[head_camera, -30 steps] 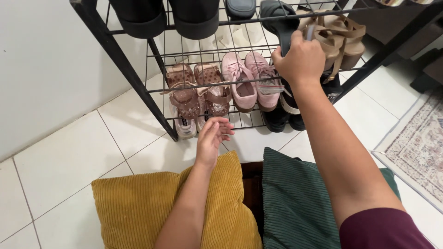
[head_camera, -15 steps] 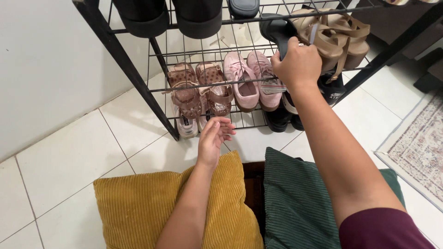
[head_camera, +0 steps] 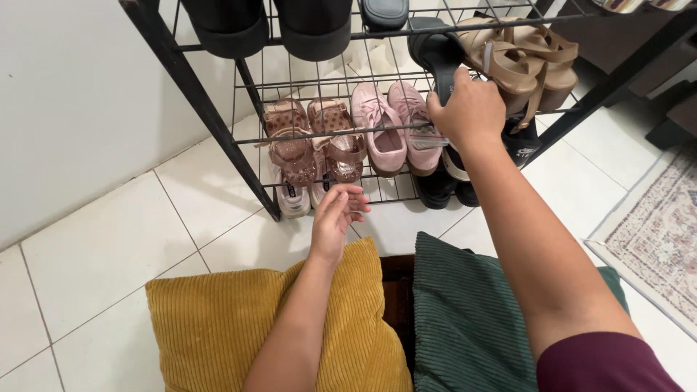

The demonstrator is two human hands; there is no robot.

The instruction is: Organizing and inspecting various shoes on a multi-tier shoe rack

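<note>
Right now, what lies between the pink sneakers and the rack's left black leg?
In the head view, sparkly pink sandals sit between the pink sneakers and left black leg.

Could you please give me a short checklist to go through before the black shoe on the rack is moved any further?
1. Right hand has a grip on the black shoe: ok, fingers wrap its rear end.
2. Left hand is free to help: ok, it hangs open and empty in front of the lowest shelf.
3. Tan platform sandals leave room beside the black shoe: not ok, they sit right against it.
4. Pink sneakers on the shelf below are out of the way: ok, apart from the hand.
5. Black shoe's sole sits flat on the wire shelf: cannot tell, the hand hides it.
</note>
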